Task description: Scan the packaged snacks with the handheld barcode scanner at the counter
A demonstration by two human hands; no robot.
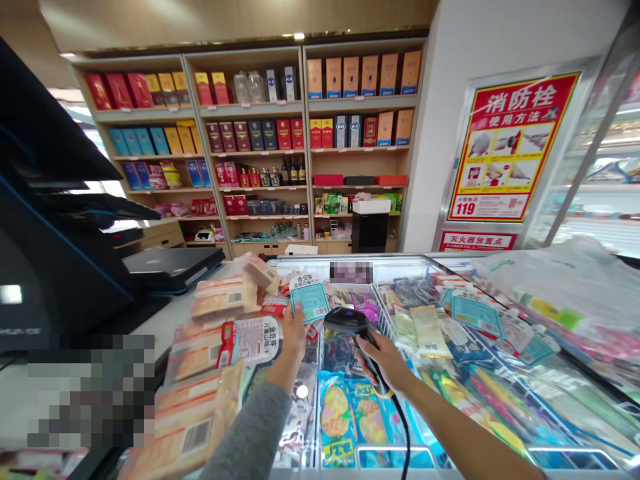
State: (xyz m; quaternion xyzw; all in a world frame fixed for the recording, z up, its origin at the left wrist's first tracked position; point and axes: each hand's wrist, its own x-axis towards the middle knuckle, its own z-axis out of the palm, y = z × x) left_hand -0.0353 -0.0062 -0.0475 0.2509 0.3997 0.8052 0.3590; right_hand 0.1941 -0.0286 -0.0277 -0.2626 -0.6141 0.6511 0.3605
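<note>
Plain grey left sleeve (255,427), bare left wrist (289,360), bare right forearm (447,420)

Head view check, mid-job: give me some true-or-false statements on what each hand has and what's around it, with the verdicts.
1. The right hand holds a black barcode scanner. True.
2. The left hand holds a bottle. False: it holds a blue-and-white packet.
3. The scanner's cord is white. False: it is black.
4. A red poster is on the wall to the right of the shelves. True.
5. Tan packs lie to the right of the scanner. False: the tan packs lie to its left.
</note>
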